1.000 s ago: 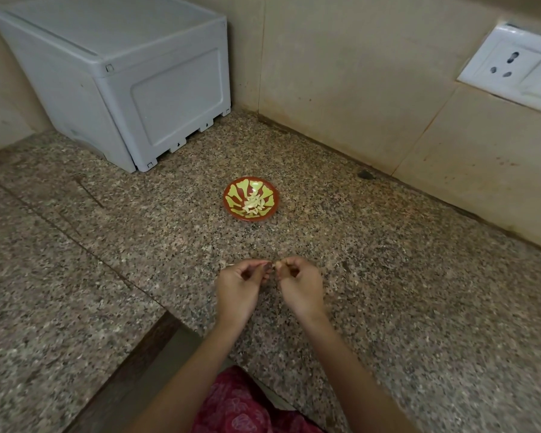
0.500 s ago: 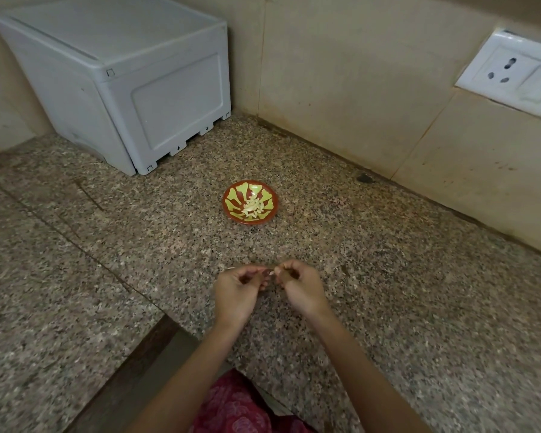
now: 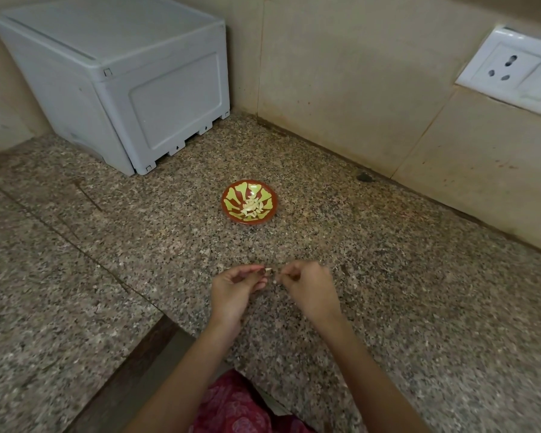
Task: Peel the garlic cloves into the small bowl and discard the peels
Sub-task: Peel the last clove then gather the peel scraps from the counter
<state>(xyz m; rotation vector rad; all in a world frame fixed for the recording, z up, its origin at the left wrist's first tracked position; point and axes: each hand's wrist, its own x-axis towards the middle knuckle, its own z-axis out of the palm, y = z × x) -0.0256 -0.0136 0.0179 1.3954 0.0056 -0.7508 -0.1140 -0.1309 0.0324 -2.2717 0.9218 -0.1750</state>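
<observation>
Fingers (image 3: 250, 269) of L hand (image 3: 236, 292) curl inward, thumb + forefinger tips pinching small pale garlic clove (image 3: 269, 270), other fingers folded under. R hand (image 3: 310, 289) is just beside it, knuckles up and fingers curled. Its thumb + forefinger pinch pale scrap (image 3: 275, 280), too small & blurred to tell if peel or clove. Fingertips of the 2 hands nearly meet, w/ a narrow gap btw them. Both hands are over speckled grey-brown granite worktop (image 3: 403, 292), approx mid-width & nearer front edge than back; can't tell if they touch it. Small round red-brown bowl w/ yellow-green petal pattern (image 3: 230, 192) sits on worktop beyond the hands, well apart from them, btw them & back edge. Heap of peeled pale garlic cloves (image 3: 252, 209) lies in its centre. Big white plastic box (image 3: 122, 98) fills far-left corner of worktop. Beige tiled wall (image 3: 356, 89) runs along back edge, w/ white socket-and-switch plate (image 3: 512, 73) on it at upper right. Small dark spot (image 3: 364, 177) lies at back edge, right of bowl. Dark red patterned garment (image 3: 231, 407) shows at front edge, btw forearms
</observation>
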